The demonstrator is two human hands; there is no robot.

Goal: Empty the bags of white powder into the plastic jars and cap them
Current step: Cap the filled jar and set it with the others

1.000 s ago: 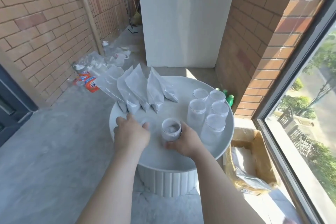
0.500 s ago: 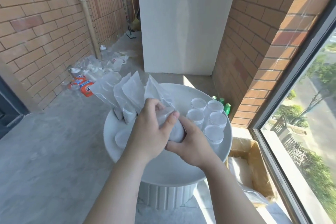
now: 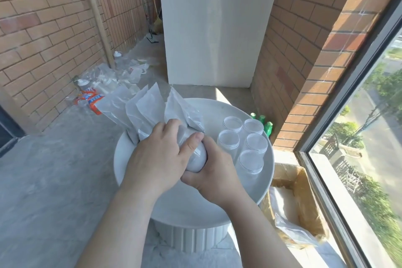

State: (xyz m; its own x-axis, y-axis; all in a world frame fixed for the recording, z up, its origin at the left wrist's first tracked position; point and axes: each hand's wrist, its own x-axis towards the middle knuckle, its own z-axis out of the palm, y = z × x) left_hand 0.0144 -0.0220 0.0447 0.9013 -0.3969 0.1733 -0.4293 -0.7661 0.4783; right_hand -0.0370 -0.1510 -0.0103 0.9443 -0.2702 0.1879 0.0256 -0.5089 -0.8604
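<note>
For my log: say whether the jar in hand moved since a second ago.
Yes: up. The jar stood on the table; now left hand and right hand hold it tilted above it.

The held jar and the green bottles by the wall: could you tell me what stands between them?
Five clear plastic jars stand clustered on the round white table, as the head view shows.

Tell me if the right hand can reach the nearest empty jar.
Probably: the empty jar stands just beside the right hand, nothing between. But that hand grips the powder jar, so it must let go first.
</note>
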